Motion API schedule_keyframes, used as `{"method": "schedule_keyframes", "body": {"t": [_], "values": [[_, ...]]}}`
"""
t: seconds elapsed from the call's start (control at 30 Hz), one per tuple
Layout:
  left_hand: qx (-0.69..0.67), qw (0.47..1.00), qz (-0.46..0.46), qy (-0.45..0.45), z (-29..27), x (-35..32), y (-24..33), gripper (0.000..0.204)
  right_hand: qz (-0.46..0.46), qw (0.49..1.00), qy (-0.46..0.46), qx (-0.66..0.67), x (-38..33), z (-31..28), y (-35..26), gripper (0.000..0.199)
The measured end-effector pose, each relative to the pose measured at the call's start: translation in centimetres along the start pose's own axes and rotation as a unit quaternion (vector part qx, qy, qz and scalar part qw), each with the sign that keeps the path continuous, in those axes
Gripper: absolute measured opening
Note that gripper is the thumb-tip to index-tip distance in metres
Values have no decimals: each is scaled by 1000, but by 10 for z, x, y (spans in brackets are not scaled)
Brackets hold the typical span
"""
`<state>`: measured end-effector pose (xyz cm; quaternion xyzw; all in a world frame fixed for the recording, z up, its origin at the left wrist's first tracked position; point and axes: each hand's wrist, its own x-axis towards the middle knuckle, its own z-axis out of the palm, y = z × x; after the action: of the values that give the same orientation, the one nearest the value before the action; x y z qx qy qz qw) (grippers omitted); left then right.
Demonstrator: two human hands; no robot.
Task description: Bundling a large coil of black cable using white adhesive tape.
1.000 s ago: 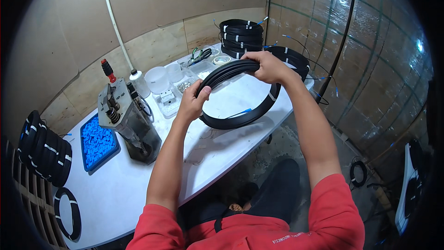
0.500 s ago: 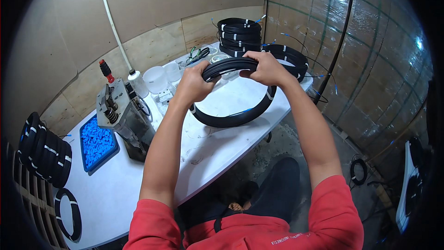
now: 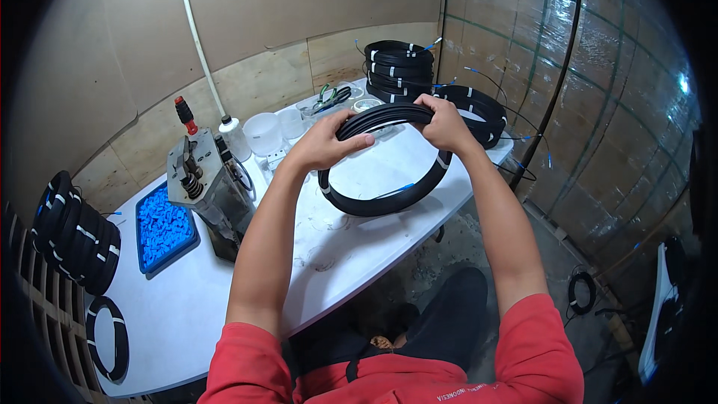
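Head view. One black cable coil (image 3: 389, 168), held up above the white counter (image 3: 187, 307) near its far end; left hand (image 3: 323, 146) and right hand (image 3: 446, 126) both have fingers clenched around the coil's upper arc. One stack of coils (image 3: 399, 67) at the far end, one flatter pile (image 3: 475, 112) beside it. One blue tray of blue pieces (image 3: 164, 228); one metal press tool (image 3: 203, 183).
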<state>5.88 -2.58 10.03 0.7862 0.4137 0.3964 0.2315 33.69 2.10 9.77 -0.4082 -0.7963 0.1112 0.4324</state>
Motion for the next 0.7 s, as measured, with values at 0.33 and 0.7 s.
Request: {"method": "schedule_keyframes", "body": {"t": [0.33, 0.7], "values": [[146, 984, -53, 92, 14, 8, 4, 34, 44, 996, -82, -6, -5, -8, -5, 32], [138, 986, -9, 91, 20, 19, 6, 31, 36, 997, -57, -29, -2, -9, 7, 35]]}}
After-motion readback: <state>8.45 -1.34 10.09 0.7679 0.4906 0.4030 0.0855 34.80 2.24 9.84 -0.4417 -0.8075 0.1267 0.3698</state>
